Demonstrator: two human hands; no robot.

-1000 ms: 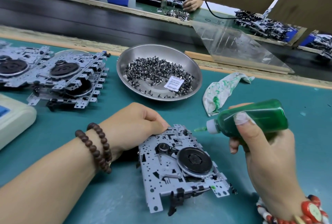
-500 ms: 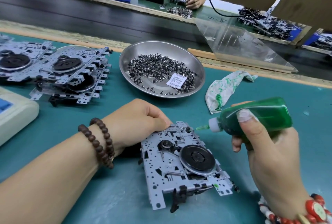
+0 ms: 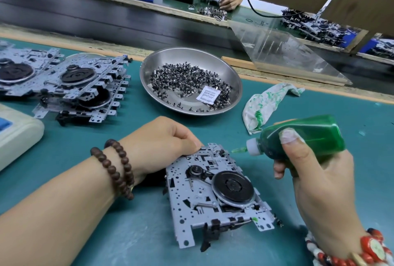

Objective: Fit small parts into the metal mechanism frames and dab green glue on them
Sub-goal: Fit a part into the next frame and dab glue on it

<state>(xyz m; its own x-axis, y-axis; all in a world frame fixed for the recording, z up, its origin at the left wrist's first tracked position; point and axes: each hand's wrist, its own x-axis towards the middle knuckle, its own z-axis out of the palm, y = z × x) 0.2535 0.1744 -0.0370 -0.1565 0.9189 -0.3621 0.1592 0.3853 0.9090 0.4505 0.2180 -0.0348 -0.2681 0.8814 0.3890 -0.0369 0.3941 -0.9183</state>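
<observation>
One frame: we have the mechanism frame [image 3: 215, 193] near the worktop's front edge, long axis running front to back.
Left hand [image 3: 157, 144]: fingers curled over its far left corner.
Right hand [image 3: 315, 172]: grips glue bottle [image 3: 298, 135], nozzle pointing left, just beside the far right corner.

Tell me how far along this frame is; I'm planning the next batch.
Done: one green glue dab on the frame. In hand: left hand steadies it; right hand aims the glue bottle at its top edge. Left: that dab, and possibly the stacked frames.
</observation>
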